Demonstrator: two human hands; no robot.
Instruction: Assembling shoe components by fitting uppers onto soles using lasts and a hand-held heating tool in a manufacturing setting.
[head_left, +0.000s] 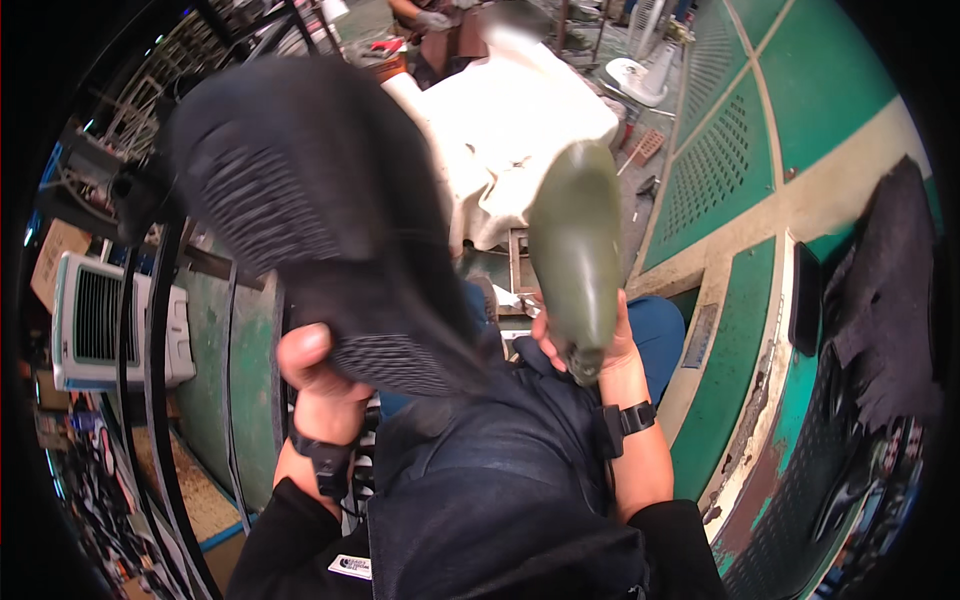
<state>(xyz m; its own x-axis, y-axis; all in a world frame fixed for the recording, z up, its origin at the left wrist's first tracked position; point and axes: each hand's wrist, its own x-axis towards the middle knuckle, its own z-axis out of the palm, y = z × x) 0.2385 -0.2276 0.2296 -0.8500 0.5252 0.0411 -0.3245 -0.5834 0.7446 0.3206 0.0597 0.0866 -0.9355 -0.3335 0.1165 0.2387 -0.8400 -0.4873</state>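
A black shoe [385, 210], its ridged sole turned toward me, is in my left hand [318, 365]. The fingers grip it near the heel, and part of the hand is hidden behind it. To the right, my right hand [618, 335] is closed round the narrow lower end of an olive-green shoe last [577, 235], which stands upright with its broad, rounded end at the top. Shoe and last are held apart at about the same height, above my dark apron [480, 470]. Each wrist wears a black band.
Ahead lies a large white cloth [510, 110]; beyond it shows another person's gloved hand [433, 20]. Green perforated panels [715, 150] and hanging dark cloth [890, 310] line the right. At left are black metal bars [157, 350] and a white air cooler [80, 320].
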